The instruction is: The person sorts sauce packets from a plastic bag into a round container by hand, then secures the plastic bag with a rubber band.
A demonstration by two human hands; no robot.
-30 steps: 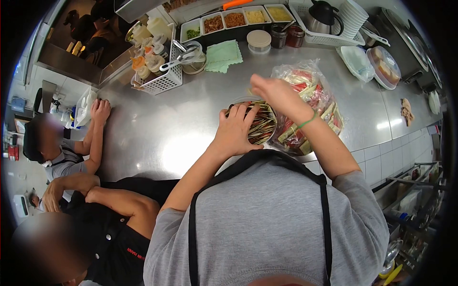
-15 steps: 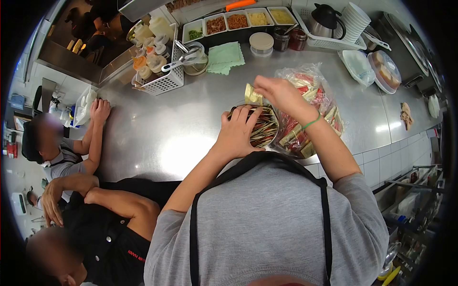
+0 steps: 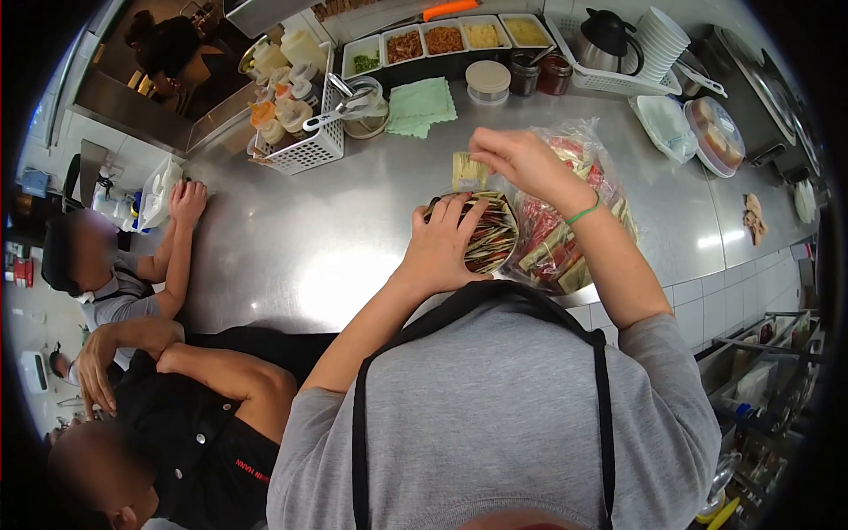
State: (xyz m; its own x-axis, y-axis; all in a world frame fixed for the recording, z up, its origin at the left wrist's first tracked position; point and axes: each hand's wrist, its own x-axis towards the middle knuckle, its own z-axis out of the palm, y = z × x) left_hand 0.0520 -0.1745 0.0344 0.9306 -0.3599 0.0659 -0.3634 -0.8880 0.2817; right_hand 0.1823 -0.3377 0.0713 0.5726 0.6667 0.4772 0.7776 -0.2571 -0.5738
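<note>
My left hand [image 3: 439, 240] is wrapped round the near left side of a round container, its fingers over the rim and its thumb on the near edge. Tightly packed sachets [image 3: 491, 234], gold and red, stand on edge inside and hide most of the container. Above its far side, my right hand [image 3: 521, 163] pinches a gold sachet [image 3: 466, 173] by one corner, so the sachet hangs flat. Right of the container lies a clear plastic bag [image 3: 579, 132] with many loose red and gold sachets [image 3: 548, 252], partly under my right forearm.
Along the back are topping tubs [image 3: 442, 41], a green cloth [image 3: 420, 106], a lidded tub [image 3: 488, 81] and dark jars [image 3: 523, 72]. A white basket [image 3: 309, 152] of sauce bottles stands left of them. Two people are at the left, one leaning on the steel counter [image 3: 265, 221].
The gold sachet in my right hand has turned flatter towards the camera. My right hand has shifted slightly; my left hand keeps its place on the container.
</note>
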